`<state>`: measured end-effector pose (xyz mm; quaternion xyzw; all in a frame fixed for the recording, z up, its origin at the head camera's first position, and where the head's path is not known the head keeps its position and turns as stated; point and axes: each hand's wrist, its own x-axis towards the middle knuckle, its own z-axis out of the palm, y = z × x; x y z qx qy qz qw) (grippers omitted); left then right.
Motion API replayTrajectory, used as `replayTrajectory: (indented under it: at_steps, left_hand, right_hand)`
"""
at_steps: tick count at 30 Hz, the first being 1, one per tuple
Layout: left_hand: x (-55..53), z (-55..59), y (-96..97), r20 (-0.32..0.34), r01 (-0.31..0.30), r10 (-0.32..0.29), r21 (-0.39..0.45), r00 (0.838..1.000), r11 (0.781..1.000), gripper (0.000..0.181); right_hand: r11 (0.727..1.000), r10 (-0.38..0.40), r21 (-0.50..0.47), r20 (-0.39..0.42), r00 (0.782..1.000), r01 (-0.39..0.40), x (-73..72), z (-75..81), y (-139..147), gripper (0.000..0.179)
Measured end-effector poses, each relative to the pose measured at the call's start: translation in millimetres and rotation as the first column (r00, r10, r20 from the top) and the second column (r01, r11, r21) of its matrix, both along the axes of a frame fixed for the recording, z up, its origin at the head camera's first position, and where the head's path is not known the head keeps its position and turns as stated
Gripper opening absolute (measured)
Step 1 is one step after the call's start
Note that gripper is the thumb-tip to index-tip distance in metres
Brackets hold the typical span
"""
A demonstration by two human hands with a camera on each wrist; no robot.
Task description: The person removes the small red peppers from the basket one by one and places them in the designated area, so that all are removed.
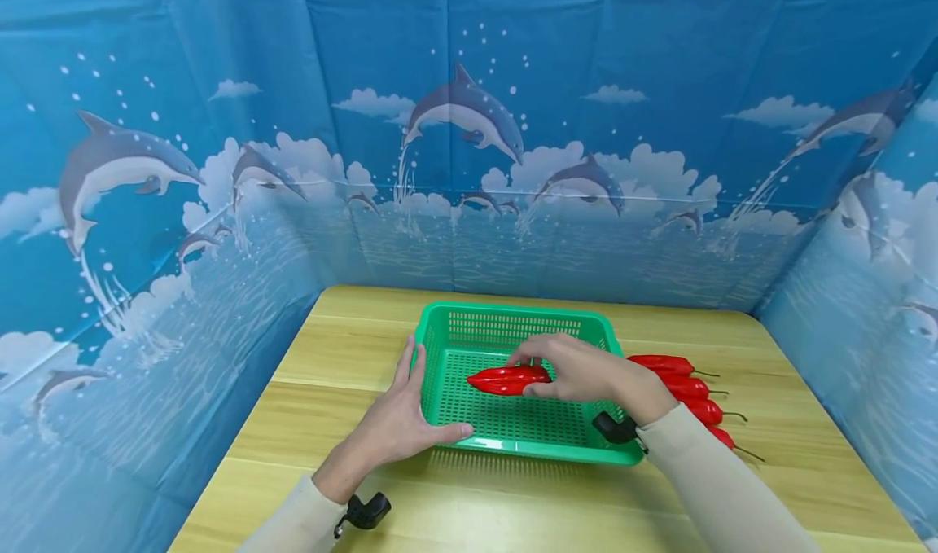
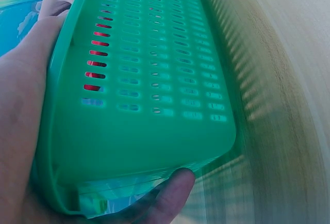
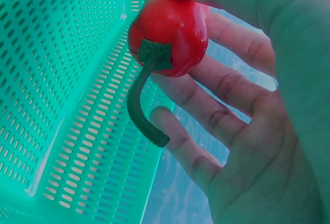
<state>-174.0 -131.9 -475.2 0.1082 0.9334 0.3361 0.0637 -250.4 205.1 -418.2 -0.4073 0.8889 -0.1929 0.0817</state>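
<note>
Over the floor of a green plastic basket (image 1: 506, 447), my right hand (image 1: 579, 366) holds a red chili pepper (image 1: 498, 381) between thumb and fingers. Its pointed tip faces left; the curved green stem (image 3: 136, 102) shows in the right wrist view. At the basket's near left corner, my left hand (image 1: 392, 423) rests with its fingers extended along the left side and its thumb on the near rim. In the left wrist view, one fingertip (image 2: 178, 188) shows by the corner's lower edge. Red shows through the wall slots.
Several more red chili peppers (image 1: 685, 387) lie in a row on the wooden table (image 1: 293, 423), right of the basket, stems pointing right. My right forearm partly covers the nearest ones. A blue dolphin-print curtain (image 1: 469, 235) stands behind the table and along its sides.
</note>
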Motion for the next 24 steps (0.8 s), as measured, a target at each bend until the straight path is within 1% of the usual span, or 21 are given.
replayTrajectory:
  at_steps: [10,17,24]
  left_hand:
    - [2.1,-1.0,-0.6,-0.006,-0.003,0.003,-0.009,1.0,1.0,0.15]
    - [2.3,-0.4,-1.5,0.017,-0.003,0.003,0.001,1.0,1.0,0.149]
    - [2.0,1.6,-2.1,0.02,0.0,0.0,-0.001,1.0,1.0,0.151]
  right_hand:
    - [1.0,-0.015,-0.024,-0.007,1.0,0.015,8.4,-2.0,9.7,0.042]
    - [0.999,-0.042,-0.021,0.007,0.999,0.042,13.3,-2.5,18.3,0.042]
    - [0.998,-0.06,-0.022,0.001,0.998,0.06,19.2,-0.2,29.0,0.041]
